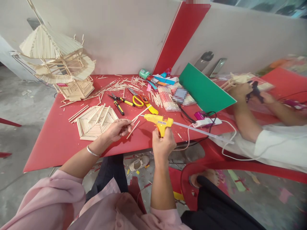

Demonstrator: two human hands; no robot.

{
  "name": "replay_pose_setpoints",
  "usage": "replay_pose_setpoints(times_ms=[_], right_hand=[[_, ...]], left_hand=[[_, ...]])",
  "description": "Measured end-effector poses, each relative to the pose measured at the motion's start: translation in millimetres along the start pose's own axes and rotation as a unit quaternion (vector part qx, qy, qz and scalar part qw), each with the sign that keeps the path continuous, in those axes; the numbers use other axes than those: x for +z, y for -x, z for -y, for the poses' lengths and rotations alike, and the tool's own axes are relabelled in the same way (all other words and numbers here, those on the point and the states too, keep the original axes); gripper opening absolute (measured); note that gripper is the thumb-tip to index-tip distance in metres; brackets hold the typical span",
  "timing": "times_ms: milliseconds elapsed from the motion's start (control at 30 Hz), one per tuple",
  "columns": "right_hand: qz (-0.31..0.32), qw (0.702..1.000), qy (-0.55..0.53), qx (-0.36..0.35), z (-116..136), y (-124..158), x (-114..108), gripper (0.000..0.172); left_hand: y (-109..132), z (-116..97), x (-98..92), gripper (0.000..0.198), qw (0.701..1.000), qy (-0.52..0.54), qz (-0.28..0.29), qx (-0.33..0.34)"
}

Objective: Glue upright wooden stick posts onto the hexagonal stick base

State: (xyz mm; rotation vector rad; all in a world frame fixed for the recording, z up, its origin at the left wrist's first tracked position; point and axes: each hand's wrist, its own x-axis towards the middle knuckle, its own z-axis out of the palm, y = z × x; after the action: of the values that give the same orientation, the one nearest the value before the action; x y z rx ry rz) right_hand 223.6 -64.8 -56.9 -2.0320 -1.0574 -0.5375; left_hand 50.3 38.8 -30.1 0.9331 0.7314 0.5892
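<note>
My right hand point(163, 142) is wrapped round the handle of a yellow glue gun point(159, 122), with a long clear glue stick point(203, 132) jutting from its back. Its nozzle points left, close to a thin wooden stick point(142, 113) pinched in the fingers of my left hand point(121, 128). Another short stick point(133, 129) lies just under those fingertips; whether they touch it I cannot tell. Beside my left wrist rests a flat polygonal panel point(83, 127) made of sticks, with several loose sticks on top.
A tiered stick pagoda point(69, 76) stands at the back left. Pruning pliers point(117, 103), orange-yellow scissors point(139, 100) and scattered sticks point(120, 84) lie mid-table. A green board point(206, 88) leans at right, near a white power strip point(207, 122). A co-worker's arm point(244, 115) works beyond it.
</note>
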Motion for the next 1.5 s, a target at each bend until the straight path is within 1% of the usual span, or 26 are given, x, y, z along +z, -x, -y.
replay_pose_setpoints(times_ms=[267, 500, 633, 733, 867, 1000, 1100, 1167, 1267, 1333, 1400, 1433, 1500], right_hand=[[0.009, 1.000, -0.009, -0.012, 6, 2, 0, 0.018], [0.020, 0.999, -0.019, -0.027, 7, 3, 0, 0.019], [0.000, 0.998, -0.015, -0.053, 7, 3, 0, 0.019], [-0.015, 0.999, -0.001, -0.052, 7, 2, 0, 0.018], [-0.014, 0.999, -0.004, -0.046, 5, 2, 0, 0.018], [-0.010, 0.998, -0.017, -0.056, 3, 3, 1, 0.017], [0.010, 0.999, -0.021, -0.045, 4, 4, 0, 0.018], [0.019, 0.999, -0.025, -0.024, 6, 3, 0, 0.023], [0.039, 0.999, -0.035, 0.011, 5, 0, -1, 0.038], [0.063, 0.996, -0.047, 0.035, 2, -2, -1, 0.050], [0.101, 0.991, -0.063, 0.067, -5, -6, -3, 0.059], [0.129, 0.986, -0.071, 0.084, -9, -7, -4, 0.060], [0.205, 0.969, -0.082, 0.112, -18, -12, -7, 0.057]], left_hand=[[-1, 2, -2.9, 0.017, 0.999, 0.030, 0.006, 0.009], [-1, 1, -3.5, 0.017, 1.000, 0.027, 0.007, 0.011], [-1, 1, -3.8, 0.016, 0.999, 0.034, 0.010, 0.009], [-1, 2, -3.6, 0.015, 0.999, 0.035, 0.009, 0.013], [-1, 3, -3.7, 0.015, 0.999, 0.031, 0.005, 0.018], [-2, 2, -4.4, 0.016, 0.999, 0.038, 0.017, 0.009], [-2, 1, -4.6, 0.016, 0.998, 0.051, 0.023, 0.009], [-1, 1, -4.5, 0.016, 0.998, 0.060, 0.029, 0.011], [0, 1, -3.9, 0.016, 0.996, 0.068, 0.051, 0.009], [1, 0, -3.0, 0.017, 0.996, 0.071, 0.057, 0.010], [1, 0, -1.8, 0.019, 0.996, 0.066, 0.050, 0.021], [1, 0, -1.2, 0.020, 0.997, 0.058, 0.042, 0.031], [1, 0, -0.3, 0.022, 0.998, 0.033, 0.020, 0.053]])
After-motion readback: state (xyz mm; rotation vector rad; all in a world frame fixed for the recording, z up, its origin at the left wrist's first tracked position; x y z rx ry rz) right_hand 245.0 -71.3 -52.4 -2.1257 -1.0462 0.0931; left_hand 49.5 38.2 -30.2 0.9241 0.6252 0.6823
